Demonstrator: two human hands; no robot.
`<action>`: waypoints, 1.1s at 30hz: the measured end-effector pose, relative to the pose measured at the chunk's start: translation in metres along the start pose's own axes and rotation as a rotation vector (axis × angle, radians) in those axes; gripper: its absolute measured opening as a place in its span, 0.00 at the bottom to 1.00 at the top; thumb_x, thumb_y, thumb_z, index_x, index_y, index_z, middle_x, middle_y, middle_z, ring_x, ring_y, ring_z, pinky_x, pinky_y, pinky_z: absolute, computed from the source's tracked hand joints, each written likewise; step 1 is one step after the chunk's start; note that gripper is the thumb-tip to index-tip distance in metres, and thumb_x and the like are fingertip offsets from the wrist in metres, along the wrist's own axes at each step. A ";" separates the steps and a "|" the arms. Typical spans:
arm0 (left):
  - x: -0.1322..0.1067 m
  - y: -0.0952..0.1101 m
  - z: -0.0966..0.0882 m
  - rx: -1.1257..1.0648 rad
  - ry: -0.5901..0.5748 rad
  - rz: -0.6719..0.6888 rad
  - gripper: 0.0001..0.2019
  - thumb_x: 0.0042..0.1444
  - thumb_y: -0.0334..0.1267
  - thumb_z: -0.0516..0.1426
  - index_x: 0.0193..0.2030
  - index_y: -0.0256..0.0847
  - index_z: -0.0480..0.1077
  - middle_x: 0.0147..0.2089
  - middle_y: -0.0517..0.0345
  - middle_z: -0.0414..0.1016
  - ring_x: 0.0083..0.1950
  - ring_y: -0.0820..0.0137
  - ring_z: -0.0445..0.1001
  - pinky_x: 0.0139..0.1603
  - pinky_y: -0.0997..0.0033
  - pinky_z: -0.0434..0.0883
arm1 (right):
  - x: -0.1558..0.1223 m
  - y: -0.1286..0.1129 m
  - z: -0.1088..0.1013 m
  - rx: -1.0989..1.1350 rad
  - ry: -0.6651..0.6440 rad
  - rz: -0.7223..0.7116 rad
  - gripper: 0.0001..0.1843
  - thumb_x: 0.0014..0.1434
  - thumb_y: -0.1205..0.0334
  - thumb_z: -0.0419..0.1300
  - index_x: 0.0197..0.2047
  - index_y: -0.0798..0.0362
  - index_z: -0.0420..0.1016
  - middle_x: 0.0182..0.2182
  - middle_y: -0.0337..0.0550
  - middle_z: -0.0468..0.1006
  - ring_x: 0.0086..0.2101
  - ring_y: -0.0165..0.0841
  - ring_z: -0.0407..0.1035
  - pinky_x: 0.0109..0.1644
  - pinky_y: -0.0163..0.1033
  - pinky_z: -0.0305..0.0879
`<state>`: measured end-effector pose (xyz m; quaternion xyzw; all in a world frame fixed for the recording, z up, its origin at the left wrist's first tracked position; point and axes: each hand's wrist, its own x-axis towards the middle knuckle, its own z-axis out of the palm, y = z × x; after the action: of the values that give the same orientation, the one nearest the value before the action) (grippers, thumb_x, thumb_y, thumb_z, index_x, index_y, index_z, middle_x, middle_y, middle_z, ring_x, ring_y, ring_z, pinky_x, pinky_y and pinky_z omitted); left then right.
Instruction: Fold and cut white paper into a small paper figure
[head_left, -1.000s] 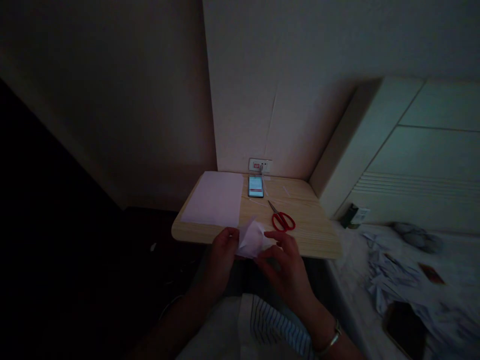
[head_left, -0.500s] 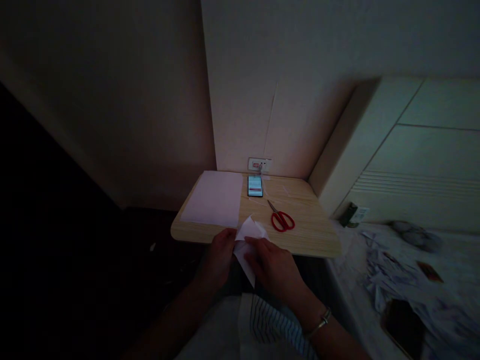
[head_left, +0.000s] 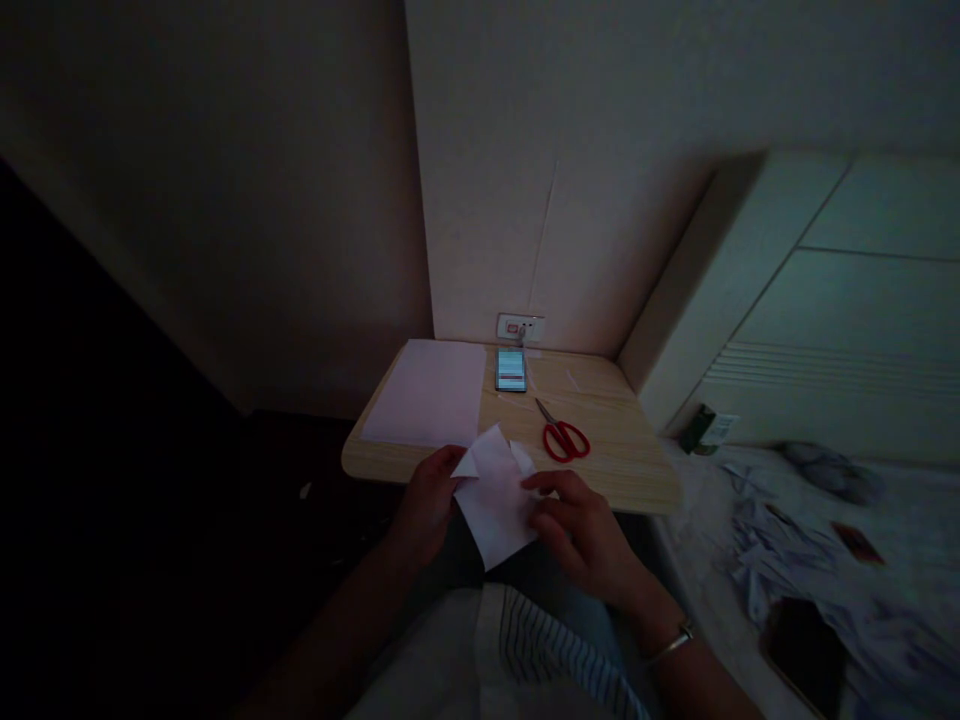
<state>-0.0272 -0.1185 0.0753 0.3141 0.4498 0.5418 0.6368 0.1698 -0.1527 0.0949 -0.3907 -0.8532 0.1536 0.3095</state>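
Observation:
A small white sheet of paper [head_left: 495, 500] with folded corners is held in front of the table's near edge. My left hand [head_left: 429, 505] is closed on its left corner, where a small flap is turned over. At the paper's right edge, my right hand [head_left: 589, 535] has its fingers bent around the corner, index fingertip lying on the surface; the rest of the grip is partly hidden. Red-handled scissors [head_left: 564, 438] lie just beyond my right hand, blades pointing away. A larger white sheet [head_left: 427, 393] lies flat on the left of the table.
The wooden table [head_left: 630, 450] stands against the wall. A lit phone [head_left: 511, 370] rests at its back, below a wall socket [head_left: 520, 327] with a plug in it. Thin paper strips lie nearby. To the right, the bed [head_left: 697, 520] holds a dark phone-like object [head_left: 806, 650] and scattered papers.
The folded paper has been opened out wider and shows more of its face. My right hand has moved to the right, from over the paper to its right edge.

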 end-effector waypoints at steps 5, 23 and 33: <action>-0.005 -0.002 0.011 0.064 -0.046 -0.002 0.14 0.45 0.46 0.61 0.29 0.37 0.67 0.22 0.65 0.67 0.22 0.76 0.63 0.24 0.78 0.59 | 0.006 0.005 0.014 0.013 0.051 0.275 0.13 0.58 0.53 0.56 0.28 0.52 0.71 0.29 0.43 0.72 0.31 0.33 0.67 0.35 0.38 0.64; -0.028 0.008 0.019 0.383 -0.254 0.172 0.07 0.44 0.37 0.62 0.29 0.39 0.69 0.27 0.61 0.70 0.30 0.72 0.67 0.30 0.77 0.62 | 0.008 -0.005 0.021 0.478 0.368 0.303 0.06 0.47 0.67 0.61 0.31 0.50 0.70 0.27 0.39 0.74 0.28 0.33 0.68 0.30 0.35 0.63; -0.018 0.021 0.007 0.506 -0.417 0.025 0.15 0.46 0.48 0.60 0.25 0.36 0.71 0.22 0.60 0.69 0.24 0.75 0.62 0.25 0.76 0.57 | 0.006 0.002 0.021 0.134 0.336 0.034 0.07 0.51 0.70 0.59 0.35 0.51 0.72 0.31 0.45 0.76 0.34 0.36 0.71 0.36 0.39 0.67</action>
<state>-0.0299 -0.1313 0.1008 0.5721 0.4261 0.3448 0.6102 0.1540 -0.1476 0.0804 -0.4039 -0.7706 0.1480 0.4702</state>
